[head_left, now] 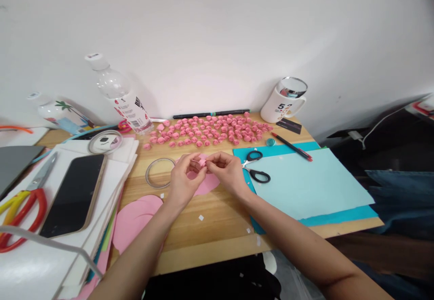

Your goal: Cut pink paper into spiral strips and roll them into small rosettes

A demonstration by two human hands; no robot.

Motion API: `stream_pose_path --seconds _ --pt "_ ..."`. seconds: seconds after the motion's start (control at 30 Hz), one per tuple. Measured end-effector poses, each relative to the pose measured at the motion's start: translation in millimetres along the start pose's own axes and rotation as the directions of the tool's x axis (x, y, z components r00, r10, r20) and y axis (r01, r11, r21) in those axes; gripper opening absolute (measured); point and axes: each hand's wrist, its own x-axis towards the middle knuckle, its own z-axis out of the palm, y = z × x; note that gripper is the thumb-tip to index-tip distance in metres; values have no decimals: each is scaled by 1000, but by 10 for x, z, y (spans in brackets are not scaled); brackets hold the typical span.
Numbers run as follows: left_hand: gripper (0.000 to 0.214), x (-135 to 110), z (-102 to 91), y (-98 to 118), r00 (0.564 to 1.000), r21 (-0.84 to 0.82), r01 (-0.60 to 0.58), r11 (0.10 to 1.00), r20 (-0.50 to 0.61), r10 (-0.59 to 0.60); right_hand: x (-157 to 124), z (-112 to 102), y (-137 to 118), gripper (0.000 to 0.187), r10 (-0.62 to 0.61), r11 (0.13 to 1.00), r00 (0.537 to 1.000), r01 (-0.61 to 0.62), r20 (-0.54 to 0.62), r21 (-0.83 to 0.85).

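Observation:
Between my two hands, over the middle of the wooden table, is a small pink rolled paper flower. My left hand has its thumb and fingers closed around one side of it. From the other side, my right hand pinches its edge with thumb and fingertips. Beneath them lies a flat pink paper piece, partly covered by the hands. A roll of tape rests just left of my left hand. Beside my right hand lie black-handled scissors, their blades partly hidden.
Several finished pink paper rolls spread along the wall. Pink paper sheets lie front left, near a phone and red-yellow scissors. Blue paper covers the right side, with a pen. A bottle and mug stand behind.

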Motion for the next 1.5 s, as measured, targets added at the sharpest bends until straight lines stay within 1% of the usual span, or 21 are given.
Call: stream_pose_path --seconds 0.1,0.17,0.33,0.43,0.57,0.67,0.77,0.87,1.0,1.07,1.23,1.37,1.5 --pt "17 -2 3 36 999 -18 52 998 -10 -52 -14 10 2 9 1 1000 999 -2 32 24" --pt "14 0 10 53 995 -63 94 994 -17 -96 -31 25 3 10 -12 1000 999 12 33 7" --pt "21 11 37 56 971 -221 226 949 -20 -236 -72 82 28 9 -86 994 996 86 -4 -72" --pt "27 10 50 59 966 -256 255 933 15 -260 -60 90 36 9 -73 995 997 72 -15 -65" --pt "32 -2 63 70 971 -265 240 934 58 -233 -17 60 12 9 13 1000 999 -12 -39 23" --pt "32 -12 71 80 978 -256 208 944 59 -199 -4 43 -15 9 40 997 998 -37 -43 72" --pt "29 -21 71 102 984 -200 175 964 2 -178 -14 47 -24 9 52 993 998 -49 -24 109" --pt "27 -33 66 119 986 -118 148 982 -61 -156 -22 54 -12 9 59 993 998 -59 -4 104" --pt "26 -52 73 107 993 -3 35 999 -114 -35 -18 50 -5 8 73 988 997 -71 -8 138" --pt "25 -60 82 94 991 29 -5 1000 -132 8 -16 46 -14 8 72 985 997 -72 0 160" --pt "28 -69 83 68 978 17 9 1000 -210 -5 -26 64 -28 10 17 986 999 -22 29 165" --pt "23 -66 53 40 974 28 -67 997 -216 72 -31 97 8 12 -11 990 1000 9 17 144" --pt "22 -51 25 17 972 1 -102 995 -215 100 0 116 -4 13 -25 995 999 22 24 93"
